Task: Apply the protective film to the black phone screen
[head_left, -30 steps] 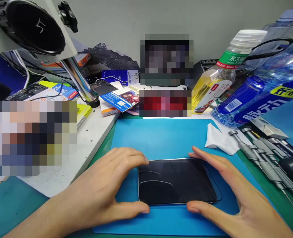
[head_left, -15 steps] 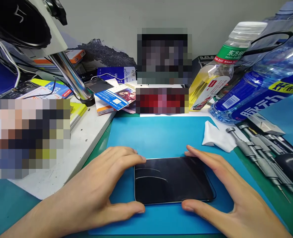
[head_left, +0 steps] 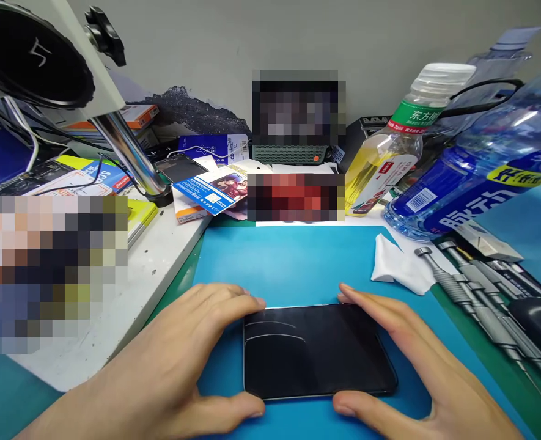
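Observation:
A black smartphone (head_left: 318, 357) is held sideways over the blue mat (head_left: 288, 256), its dark glass screen facing up with curved light reflections on the left part. My left hand (head_left: 192, 348) grips the left end, fingers at the far edge and thumb at the near edge. At the right end, my right hand (head_left: 403, 348) has the same kind of grip, with its palm off the phone's short side. Whether the phone rests on the mat or is slightly raised, I cannot tell.
Several precision screwdrivers (head_left: 485, 311) lie right of the mat, near a crumpled white cloth (head_left: 398, 266). Behind them stand a yellow drink bottle (head_left: 380, 165) and a blue-labelled bottle (head_left: 458, 177). A microscope stand's metal post (head_left: 135, 153) rises at left beside cards and boxes.
The whole view has shifted, so most things sit slightly lower. The phone's near edge appears a little closer to me. Both hands keep their hold.

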`<state>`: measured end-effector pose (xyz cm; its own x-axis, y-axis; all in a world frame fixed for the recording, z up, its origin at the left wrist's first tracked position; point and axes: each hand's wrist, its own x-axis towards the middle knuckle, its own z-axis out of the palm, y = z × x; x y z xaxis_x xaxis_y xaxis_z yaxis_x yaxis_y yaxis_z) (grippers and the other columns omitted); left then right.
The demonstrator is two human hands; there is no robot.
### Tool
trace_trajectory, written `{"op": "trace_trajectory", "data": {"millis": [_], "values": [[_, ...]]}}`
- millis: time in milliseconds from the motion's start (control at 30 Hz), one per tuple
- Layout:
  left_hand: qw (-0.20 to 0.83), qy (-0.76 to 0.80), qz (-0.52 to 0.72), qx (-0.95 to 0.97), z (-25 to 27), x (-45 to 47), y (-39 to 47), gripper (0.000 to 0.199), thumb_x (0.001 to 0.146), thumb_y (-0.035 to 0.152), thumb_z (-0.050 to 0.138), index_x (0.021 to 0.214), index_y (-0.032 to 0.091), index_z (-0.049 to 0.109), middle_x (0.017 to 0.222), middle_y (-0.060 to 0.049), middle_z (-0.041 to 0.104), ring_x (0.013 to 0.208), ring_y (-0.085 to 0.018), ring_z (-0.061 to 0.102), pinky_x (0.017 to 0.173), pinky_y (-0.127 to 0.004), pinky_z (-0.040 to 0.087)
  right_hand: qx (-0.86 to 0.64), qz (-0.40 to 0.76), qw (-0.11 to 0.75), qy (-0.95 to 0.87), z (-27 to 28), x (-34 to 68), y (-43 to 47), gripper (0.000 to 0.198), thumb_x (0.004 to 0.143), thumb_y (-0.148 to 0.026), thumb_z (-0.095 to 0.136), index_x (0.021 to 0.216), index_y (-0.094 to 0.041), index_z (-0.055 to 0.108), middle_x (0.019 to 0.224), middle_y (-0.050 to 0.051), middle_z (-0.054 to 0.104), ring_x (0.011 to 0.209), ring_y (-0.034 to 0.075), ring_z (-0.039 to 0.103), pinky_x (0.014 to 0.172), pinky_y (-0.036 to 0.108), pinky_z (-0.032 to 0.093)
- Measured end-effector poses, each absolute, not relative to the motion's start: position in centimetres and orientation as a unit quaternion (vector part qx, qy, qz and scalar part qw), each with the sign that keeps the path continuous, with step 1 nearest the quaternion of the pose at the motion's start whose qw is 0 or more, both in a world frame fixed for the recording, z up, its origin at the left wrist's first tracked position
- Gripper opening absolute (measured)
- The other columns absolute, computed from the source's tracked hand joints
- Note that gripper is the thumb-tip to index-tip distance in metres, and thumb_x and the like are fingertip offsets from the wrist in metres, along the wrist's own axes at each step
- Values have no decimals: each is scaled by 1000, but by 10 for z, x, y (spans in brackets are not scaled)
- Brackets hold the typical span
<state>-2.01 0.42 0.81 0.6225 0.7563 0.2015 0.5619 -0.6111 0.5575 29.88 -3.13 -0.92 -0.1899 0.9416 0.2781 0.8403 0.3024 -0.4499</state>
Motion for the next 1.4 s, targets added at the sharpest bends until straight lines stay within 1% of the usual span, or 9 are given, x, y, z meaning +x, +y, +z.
{"op": "trace_trajectory", "data": {"millis": [367, 667, 900, 933, 1000, 1067, 1100, 1200, 1400], "values": [[238, 368, 207, 875, 9, -23, 8, 81, 82, 52, 89, 147, 34, 45, 141, -8, 67, 129, -31, 66, 108, -43, 56, -590, 91, 263, -758, -8, 298, -30, 73, 83, -73, 74, 148, -46, 57, 141, 3, 71, 116, 36, 75, 88, 48, 68], [226, 359, 200, 883, 9, -24, 7, 81, 86, 55, 85, 150, 31, 42, 144, -9, 65, 129, -31, 65, 109, -44, 54, -590, 75, 264, -759, -6, 296, -29, 71, 84, -77, 69, 146, -45, 57, 139, 2, 72, 115, 35, 76, 83, 46, 69], [180, 342, 236, 891, 11, -22, 8, 78, 87, 63, 80, 144, 26, 42, 143, -13, 65, 129, -31, 65, 107, -42, 55, -588, 81, 258, -762, -5, 296, -29, 70, 85, -77, 68, 146, -43, 57, 140, 3, 72, 121, 36, 73, 92, 48, 66], [165, 343, 254, 889, 11, -22, 7, 69, 89, 59, 80, 139, 25, 46, 137, -13, 68, 124, -29, 68, 103, -41, 57, -587, 82, 256, -763, -5, 296, -29, 71, 85, -77, 68, 146, -43, 56, 141, 2, 71, 121, 36, 73, 92, 48, 66], [116, 338, 291, 887, 13, -23, 3, 37, 96, 43, 76, 121, 25, 56, 114, -8, 74, 102, -25, 74, 86, -36, 60, -586, 83, 257, -764, -5, 296, -29, 71, 85, -77, 69, 147, -43, 56, 141, 1, 71, 121, 35, 74, 93, 47, 66], [51, 326, 333, 884, 16, -25, -2, 8, 99, 21, 64, 101, 26, 59, 84, 0, 70, 73, -18, 69, 65, -32, 56, -587, 82, 260, -762, -5, 295, -29, 71, 86, -76, 68, 148, -44, 55, 141, 1, 71, 121, 34, 74, 92, 46, 66], [22, 316, 369, 874, 18, -26, -4, 9, 98, 17, 60, 97, 26, 59, 77, 0, 67, 64, -17, 65, 58, -31, 52, -588, 82, 259, -762, -5, 295, -29, 71, 86, -76, 68, 148, -43, 55, 142, 1, 71, 120, 34, 74, 91, 45, 67], [4, 324, 413, 851, 22, -26, -4, 18, 95, 10, 51, 93, 21, 65, 74, -1, 67, 57, -14, 62, 51, -28, 47, -587, 83, 253, -765, -5, 296, -29, 73, 86, -76, 69, 148, -42, 55, 142, 1, 71, 121, 33, 74, 92, 43, 67], [-34, 270, 334, 902, 16, -22, 4, 24, 91, 10, 51, 99, 17, 73, 67, -2, 69, 51, -16, 58, 49, -30, 43, -587, 73, 247, -768, -5, 298, -29, 73, 86, -76, 68, 148, -40, 55, 143, 2, 70, 122, 31, 74, 93, 40, 67]]}}
